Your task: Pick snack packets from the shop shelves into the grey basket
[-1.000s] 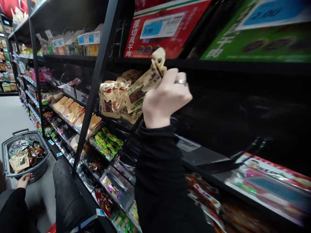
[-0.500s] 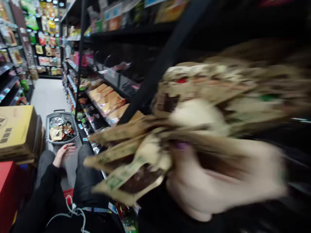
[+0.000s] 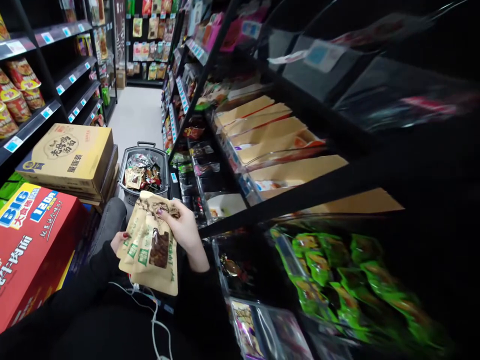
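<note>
My right hand [image 3: 186, 229] is closed around a small stack of brown kraft-paper snack pouches [image 3: 159, 277], with the thumb across their front near the top. They fan out slightly and carry green labels; a clear window in the front one shows dark brown contents. At the stack's left edge, my left hand [image 3: 118, 242] pinches the pouches, its other fingers mostly hidden behind them. Just beyond, on the floor, stands a grey shopping basket [image 3: 122, 172] holding a heap of mixed snack packets [image 3: 144, 172].
Shelving with tan divided boxes [image 3: 266, 130] and green packets [image 3: 337, 280] rises close on my right. On the left are a red carton [image 3: 48, 250], a yellow carton [image 3: 71, 150] and shelved noodle cups [image 3: 18, 95]. A pale aisle floor [image 3: 138, 115] runs ahead. A white cable [image 3: 155, 320] hangs over my lap.
My right hand has brought the pouches from the shelf on the right to above my lap. My left hand, earlier open over my lap, now grips their edge. The view has turned.
</note>
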